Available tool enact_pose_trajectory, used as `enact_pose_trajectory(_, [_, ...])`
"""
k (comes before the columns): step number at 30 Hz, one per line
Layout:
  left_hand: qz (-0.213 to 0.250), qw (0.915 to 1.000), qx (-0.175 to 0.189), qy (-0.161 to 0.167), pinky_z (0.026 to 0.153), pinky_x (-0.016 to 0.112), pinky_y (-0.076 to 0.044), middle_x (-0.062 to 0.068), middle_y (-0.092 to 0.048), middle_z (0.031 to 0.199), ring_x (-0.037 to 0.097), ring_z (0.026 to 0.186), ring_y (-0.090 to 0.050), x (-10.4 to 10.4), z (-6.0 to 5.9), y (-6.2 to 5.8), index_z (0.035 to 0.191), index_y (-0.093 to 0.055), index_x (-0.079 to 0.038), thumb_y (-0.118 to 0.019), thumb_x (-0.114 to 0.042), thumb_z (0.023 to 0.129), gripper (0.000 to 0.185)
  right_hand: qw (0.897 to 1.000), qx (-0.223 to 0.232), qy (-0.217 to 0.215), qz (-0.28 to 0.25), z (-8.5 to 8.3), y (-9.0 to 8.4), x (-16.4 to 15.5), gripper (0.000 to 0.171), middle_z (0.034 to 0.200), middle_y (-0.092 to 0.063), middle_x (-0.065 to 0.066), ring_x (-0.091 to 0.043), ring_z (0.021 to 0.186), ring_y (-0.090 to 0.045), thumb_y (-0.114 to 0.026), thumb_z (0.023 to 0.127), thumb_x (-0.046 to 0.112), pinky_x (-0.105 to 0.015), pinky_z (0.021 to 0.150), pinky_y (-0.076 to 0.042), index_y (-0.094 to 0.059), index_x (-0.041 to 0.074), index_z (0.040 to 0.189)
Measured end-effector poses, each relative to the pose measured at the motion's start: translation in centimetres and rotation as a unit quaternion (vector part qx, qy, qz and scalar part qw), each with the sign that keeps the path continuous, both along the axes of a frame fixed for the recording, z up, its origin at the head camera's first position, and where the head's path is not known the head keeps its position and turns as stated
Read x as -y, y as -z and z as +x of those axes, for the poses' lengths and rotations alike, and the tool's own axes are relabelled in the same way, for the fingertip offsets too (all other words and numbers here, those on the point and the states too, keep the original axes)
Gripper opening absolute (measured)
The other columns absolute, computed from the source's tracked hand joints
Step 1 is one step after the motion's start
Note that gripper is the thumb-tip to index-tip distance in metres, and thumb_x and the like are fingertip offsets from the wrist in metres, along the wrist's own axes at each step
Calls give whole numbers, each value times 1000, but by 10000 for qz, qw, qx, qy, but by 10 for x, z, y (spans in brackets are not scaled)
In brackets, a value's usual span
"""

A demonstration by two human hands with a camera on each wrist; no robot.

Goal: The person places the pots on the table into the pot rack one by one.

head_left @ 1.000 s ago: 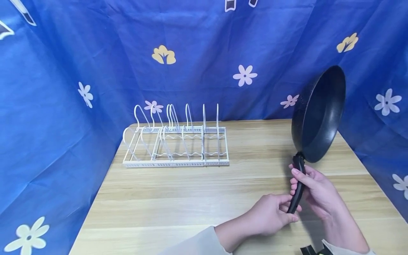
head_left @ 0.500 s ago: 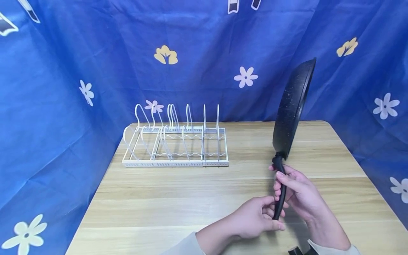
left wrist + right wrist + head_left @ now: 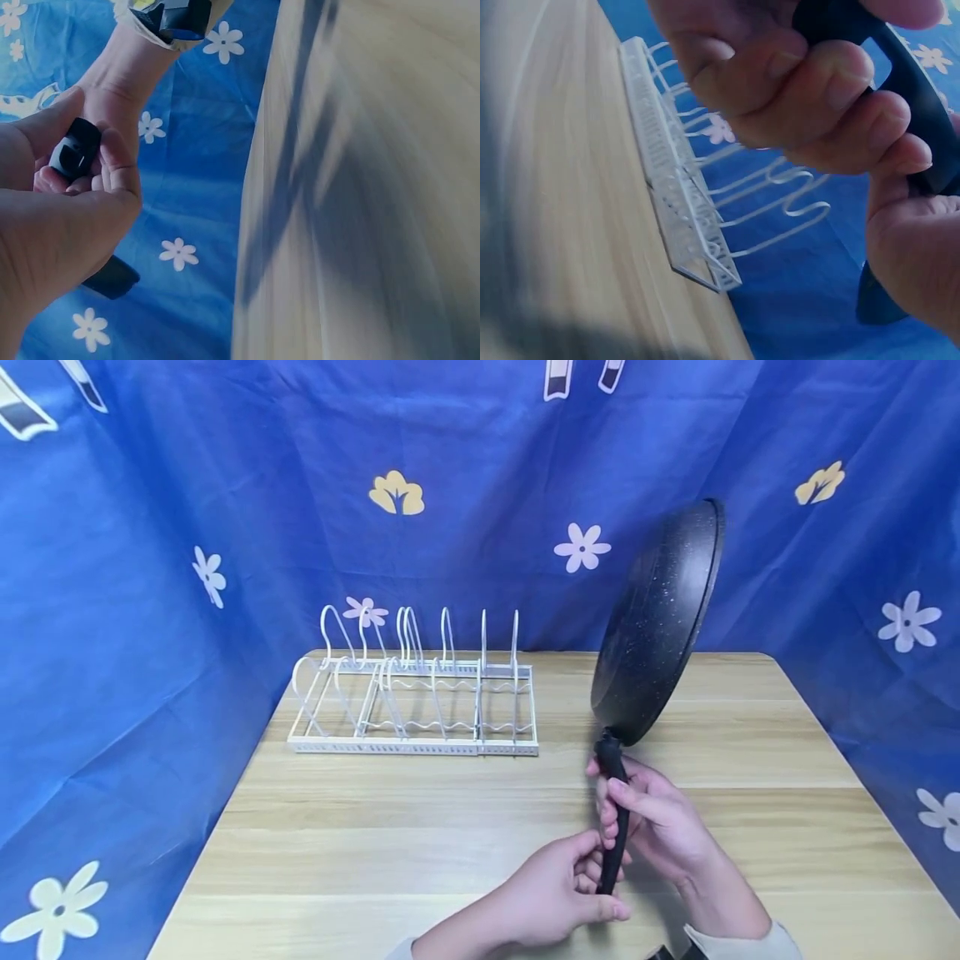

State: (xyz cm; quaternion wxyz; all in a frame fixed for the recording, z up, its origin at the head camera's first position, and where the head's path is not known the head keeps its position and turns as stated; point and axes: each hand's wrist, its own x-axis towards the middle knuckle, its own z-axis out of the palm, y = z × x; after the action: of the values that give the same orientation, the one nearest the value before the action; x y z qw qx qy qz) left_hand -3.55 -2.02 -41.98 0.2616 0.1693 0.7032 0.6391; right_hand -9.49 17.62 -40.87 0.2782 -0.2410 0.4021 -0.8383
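Hands, two, both grasp one black pan [image 3: 660, 627] by its handle: right hand [image 3: 660, 827] above, left hand [image 3: 555, 897] below. One white rack [image 3: 416, 693] sits on the table [image 3: 360, 843].

Black speckled frying pan [image 3: 656, 627] — upright on edge, handle [image 3: 613, 822] down — above table.

The head camera looks forward and down across the desk [image 3: 420, 827] toward the white rack [image 3: 416, 693]. Each wrist camera sits close against its hand, low over the desk; the right wrist view shares the rack [image 3: 682, 195].
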Motion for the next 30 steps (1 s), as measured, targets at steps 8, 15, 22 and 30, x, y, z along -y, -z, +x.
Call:
enact_pose_trajectory(8, [-550,9955,-620,-464,80,17,-54,-17,-64,88,-6,79,-63,25,9,-5,126,-66,-18,-92,-16,87,48,9962,-725,-419,-233,-7,-5,31,33,95,-74,8,-4,80,-72,-33,113,-2,-17,66,-55,-53,3,139])
enact_pose_trajectory(15, [-895,9818,-1510,-730,85,18,-57,-13,-65,98,-7,89,-60,45,14,-10,124,-63,-19,-92,-21,88,46,9902,-1272,-575,-113,-12,-13,53,27,92,-71,10,-3,78,-67,-45,114,8,-19,74,-57,-54,4,139])
enact_pose_trajectory(22, [-1044,9714,-1848,-1065,85,21,-58,-8,-66,103,-6,92,-60,63,20,-11,122,-62,-18,-91,-23,89,44,9844,-1586,-763,-13,-18,-21,77,24,88,-66,8,-5,75,-64,-48,113,10,-22,71,-58,-55,4,136])
enact_pose_trajectory(30, [-961,9739,-1584,-1310,82,23,-59,-5,-69,100,-6,89,-62,68,23,-2,124,-63,-15,-93,-22,88,48,9870,-1253,-955,332,-19,-17,90,23,85,-67,11,0,75,-68,-48,112,6,-15,72,-56,-57,7,133])
